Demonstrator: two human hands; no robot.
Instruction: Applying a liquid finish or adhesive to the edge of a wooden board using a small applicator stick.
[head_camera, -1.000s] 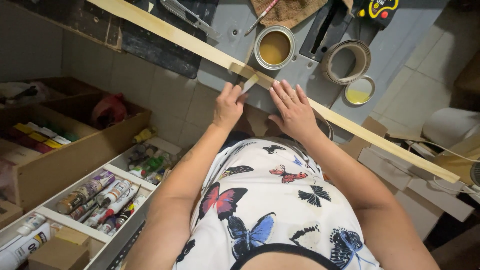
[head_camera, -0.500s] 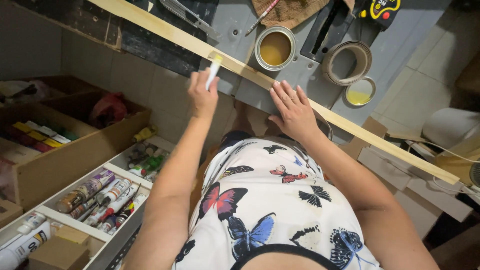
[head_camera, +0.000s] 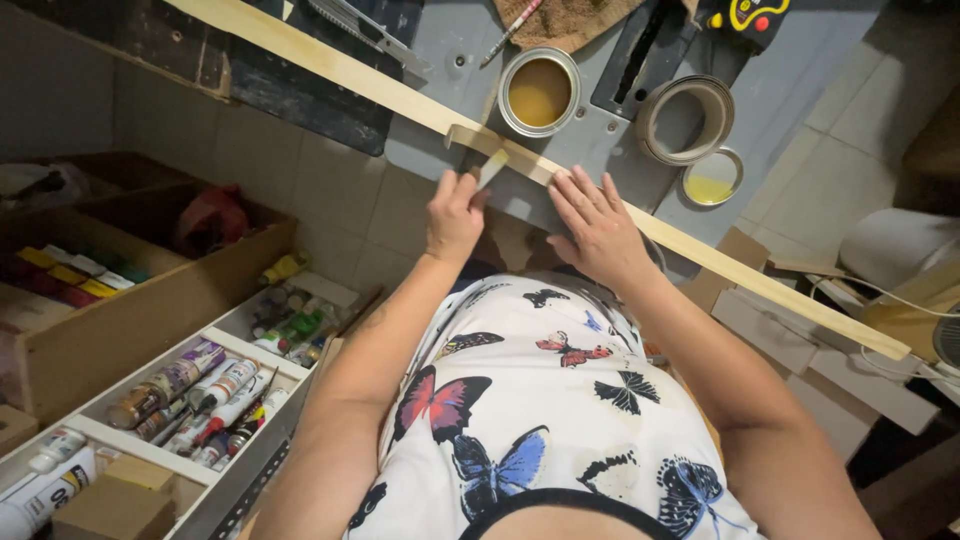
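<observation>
1. Long pale wooden strip (head_camera: 700, 255): it lies slantwise across the grey worktop (head_camera: 590, 130), running from the upper left down to the lower right, where its end overhangs past the worktop's edge.
2. Your left hand (head_camera: 455, 215) has its fingers closed around a small flat pale spreader (head_camera: 492, 168), whose tip touches the near edge of the strip.
3. Your right hand (head_camera: 598, 228) lies flat with the fingers spread open, holding nothing, the fingertips pressing on the strip just to the right of the spreader.
4. Just beyond the strip, between your two hands, stands an open round tin of tan glue (head_camera: 539, 92).
5. To the right of the tin sits a coil of thin pale edge banding (head_camera: 685, 120), and beside that a round metal lid (head_camera: 712, 178) with yellow residue in it.
6. A grey utility knife (head_camera: 370, 35) lies on a dark mat at the upper left, beyond the strip.
7. On the floor to your left stands a wooden tray of tubes and bottles (head_camera: 200, 390).
</observation>
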